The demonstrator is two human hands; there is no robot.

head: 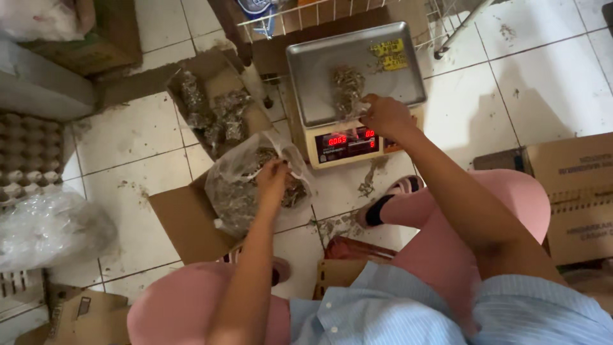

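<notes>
head view looks down on a person seated over a white tiled floor (543,89), knees in pink. left hand (273,176) reaches into the mouth of a clear plastic bag (239,185) full of dark dried bits; its fingers are curled down inside the opening, closed on either the bag edge or the contents, i cannot tell which. the bag lies on a flattened cardboard sheet (185,220) just left of a scale (348,144) with a lit red display. right hand (386,116) hovers over the near right edge of the scale's metal tray (306,76), fingers pinched on the lower end of a small packet (348,89) of the same dried stuff, which lies on the tray near its middle. more filled packets (214,115) sit in an open cardboard box behind the big bag. an egg carton (29,153) and a crumpled plastic bundle (48,227) lie at far left. cardboard boxes (575,191) stand at right.
</notes>
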